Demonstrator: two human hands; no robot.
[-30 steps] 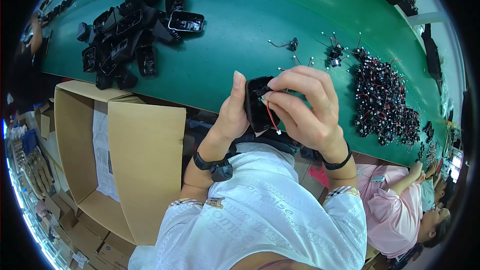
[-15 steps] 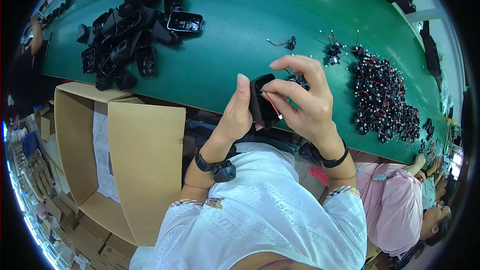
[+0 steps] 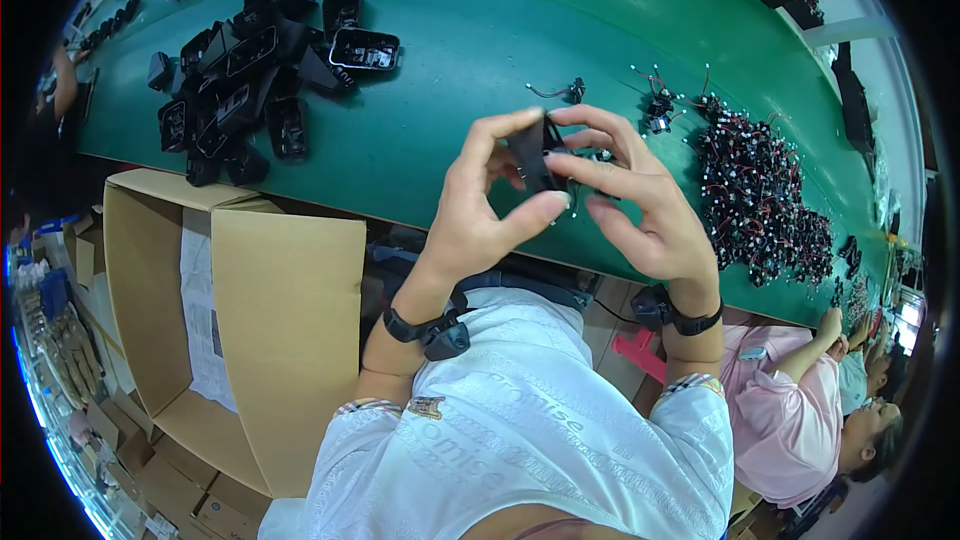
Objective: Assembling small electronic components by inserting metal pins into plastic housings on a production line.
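Above the near edge of the green table (image 3: 430,130), both my hands are on one black plastic housing (image 3: 530,152). My left hand (image 3: 475,195) grips it from the left, fingertips at its top and the thumb at its lower end. The fingers of my right hand (image 3: 645,200) are bent against its right, open side. A bit of wire and a small connector show below the housing between my hands. What sits inside is mostly hidden. Just beyond lies a small black module with wires (image 3: 576,91).
A pile of black housings (image 3: 235,90) lies on the table's left. Many wired modules (image 3: 760,190) are heaped at the right, with a few loose ones beside them. An open cardboard box (image 3: 290,340) stands at my left. A person in pink (image 3: 785,410) sits at my right.
The housing has been raised and turned, its open side now facing right. My left hand has shifted its hold to both ends. The red wire that hung from it no longer shows clearly.
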